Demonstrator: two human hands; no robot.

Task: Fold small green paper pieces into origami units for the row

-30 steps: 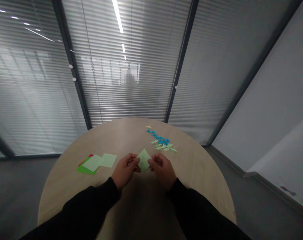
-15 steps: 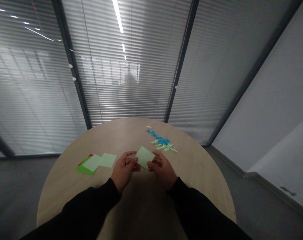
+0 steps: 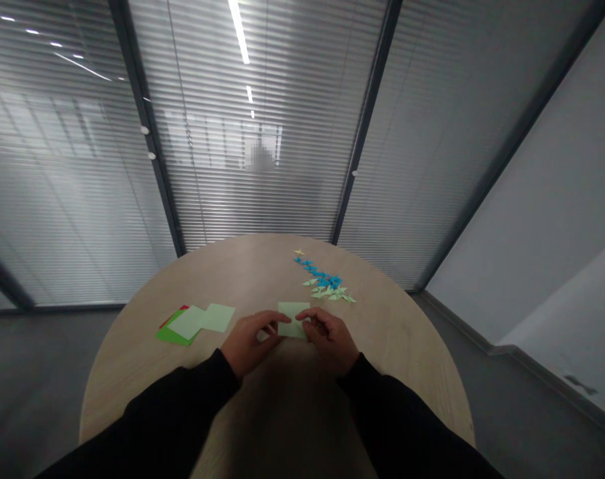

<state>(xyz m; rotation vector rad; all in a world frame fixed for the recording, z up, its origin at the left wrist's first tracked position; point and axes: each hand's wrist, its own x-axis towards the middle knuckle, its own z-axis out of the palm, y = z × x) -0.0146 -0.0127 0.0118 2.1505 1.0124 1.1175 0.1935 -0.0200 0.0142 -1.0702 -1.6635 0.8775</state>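
Note:
A pale green square of paper [image 3: 292, 309] lies in front of me on the table, its edges squared to me. My left hand [image 3: 255, 339] reaches over its left side, index fingertip on the sheet, thumb apart near the lower left corner. Over the right side rests my right hand [image 3: 329, 336], fingers bent and a little apart, with index and thumb tips at the paper. Neither hand appears to pinch the sheet. Just beyond lie several small folded paper pieces, pale green ones [image 3: 329, 291] beside blue ones [image 3: 327, 279].
At the left, two pale green sheets [image 3: 217, 317] overlap a bright green sheet [image 3: 172, 334] and a red sheet [image 3: 184, 308]. A small yellow folded piece [image 3: 299, 252] lies toward the far edge of the round wooden table [image 3: 252, 266]. Glass panels with blinds [image 3: 262, 206] stand behind.
The pale green square has gone from being held tilted between both hands to lying flat and turned square. My left hand's fingers have loosened and spread.

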